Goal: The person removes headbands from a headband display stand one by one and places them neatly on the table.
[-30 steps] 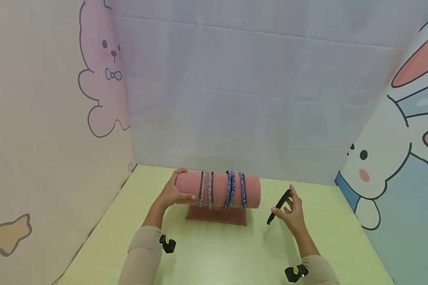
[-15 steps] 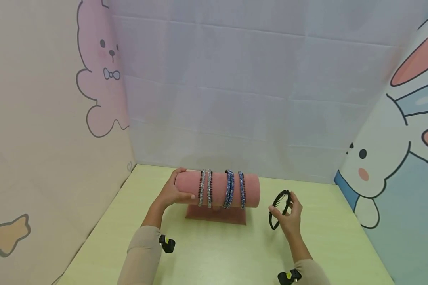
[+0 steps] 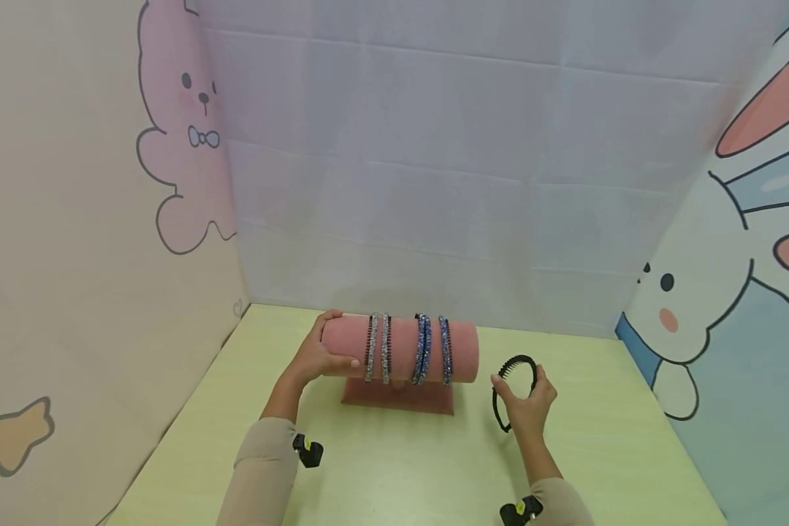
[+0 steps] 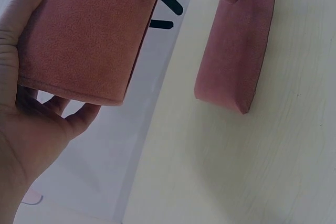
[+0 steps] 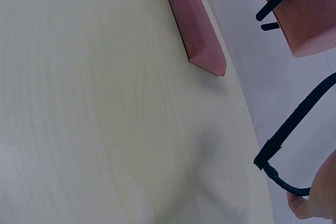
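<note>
My left hand (image 3: pixel 314 357) curls around something, thumb forward; my right hand (image 3: pixel 526 404) pinches with raised fingers, forearms extended

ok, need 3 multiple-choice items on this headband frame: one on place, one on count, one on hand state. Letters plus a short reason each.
1. Where is the plain black toothed plastic headband?
A. on the roll
B. in the right hand, to the right of the stand
C. flat on the table

2. How many headbands sit on the pink velvet cylinder stand?
A. two
B. four
C. six

3. What is the left hand doing?
A. gripping the stand's left end
B. resting flat on the light green table
C. holding a headband

Key: 1 B, the right hand pinches it clear of the roll. 2 B, two silver glitter headbands and two blue glitter headbands. 3 A, fingers and thumb wrap the end.
</note>
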Motion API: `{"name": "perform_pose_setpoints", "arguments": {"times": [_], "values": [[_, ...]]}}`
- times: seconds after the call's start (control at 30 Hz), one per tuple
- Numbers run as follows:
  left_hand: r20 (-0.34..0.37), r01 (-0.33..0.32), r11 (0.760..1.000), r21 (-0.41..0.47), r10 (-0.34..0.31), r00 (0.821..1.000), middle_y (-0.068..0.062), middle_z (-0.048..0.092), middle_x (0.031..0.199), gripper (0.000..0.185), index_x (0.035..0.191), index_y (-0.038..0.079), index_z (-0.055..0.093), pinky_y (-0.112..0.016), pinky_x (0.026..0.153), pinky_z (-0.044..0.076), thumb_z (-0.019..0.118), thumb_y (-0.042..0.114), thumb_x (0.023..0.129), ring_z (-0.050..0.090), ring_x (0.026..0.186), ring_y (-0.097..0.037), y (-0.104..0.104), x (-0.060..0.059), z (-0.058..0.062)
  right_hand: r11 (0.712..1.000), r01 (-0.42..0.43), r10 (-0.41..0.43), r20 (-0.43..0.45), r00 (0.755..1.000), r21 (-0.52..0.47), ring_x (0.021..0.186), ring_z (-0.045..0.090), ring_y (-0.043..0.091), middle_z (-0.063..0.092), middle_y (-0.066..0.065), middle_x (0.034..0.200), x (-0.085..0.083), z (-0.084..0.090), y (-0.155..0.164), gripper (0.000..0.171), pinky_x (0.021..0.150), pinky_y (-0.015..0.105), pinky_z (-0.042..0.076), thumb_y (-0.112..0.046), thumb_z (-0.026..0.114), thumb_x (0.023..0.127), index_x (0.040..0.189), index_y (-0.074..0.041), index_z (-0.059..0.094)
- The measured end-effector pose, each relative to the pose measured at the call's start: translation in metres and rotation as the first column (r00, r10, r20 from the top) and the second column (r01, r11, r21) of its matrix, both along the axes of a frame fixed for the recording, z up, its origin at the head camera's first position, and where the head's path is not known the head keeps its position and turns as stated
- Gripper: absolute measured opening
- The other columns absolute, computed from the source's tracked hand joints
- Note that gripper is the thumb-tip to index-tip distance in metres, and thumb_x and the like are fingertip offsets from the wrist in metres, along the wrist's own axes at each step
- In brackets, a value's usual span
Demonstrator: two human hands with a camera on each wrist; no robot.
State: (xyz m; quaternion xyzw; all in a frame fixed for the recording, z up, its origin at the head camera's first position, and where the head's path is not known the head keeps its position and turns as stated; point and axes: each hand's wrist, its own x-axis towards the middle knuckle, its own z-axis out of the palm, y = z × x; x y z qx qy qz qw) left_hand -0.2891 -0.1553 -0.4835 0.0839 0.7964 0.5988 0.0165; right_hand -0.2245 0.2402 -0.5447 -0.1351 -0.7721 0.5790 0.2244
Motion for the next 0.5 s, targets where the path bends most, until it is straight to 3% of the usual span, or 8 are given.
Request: {"name": "perform_pose_setpoints", "arguments": {"times": [0.23, 0.5], "values": [[0.002, 0.006, 1.0, 0.013, -0.006, 1.0, -0.015, 0.042, 0.126, 0.105, 0.134, 0.036, 0.034, -0.047, 0.078, 0.047, 0.094, 0.026, 0.049, 0.049, 0.104, -0.038, 0.0, 0.001, -0.002, 0.996, 0.082, -0.083, 0.021, 0.996, 0.027, 0.126, 0.023, 0.038, 0.021, 0.025, 0.136, -0.006, -0.007, -0.005, 0.105, 0.101, 0.052, 0.024, -0.038, 0.083, 0.066, 0.144, 0.0, 0.024], [-0.01, 0.01, 1.0, 0.015, -0.009, 1.0, -0.014, 0.042, 0.126, 0.109, 0.139, 0.028, 0.032, -0.046, 0.077, 0.047, 0.094, 0.027, 0.049, 0.049, 0.104, -0.037, -0.001, 0.0, -0.002, 0.983, 0.157, -0.166, 0.092, 0.982, 0.097, 0.125, 0.021, 0.042, 0.023, 0.025, 0.134, -0.016, -0.013, -0.013, 0.108, 0.097, 0.056, 0.027, -0.047, 0.082, 0.065, 0.144, -0.002, 0.023]]}}
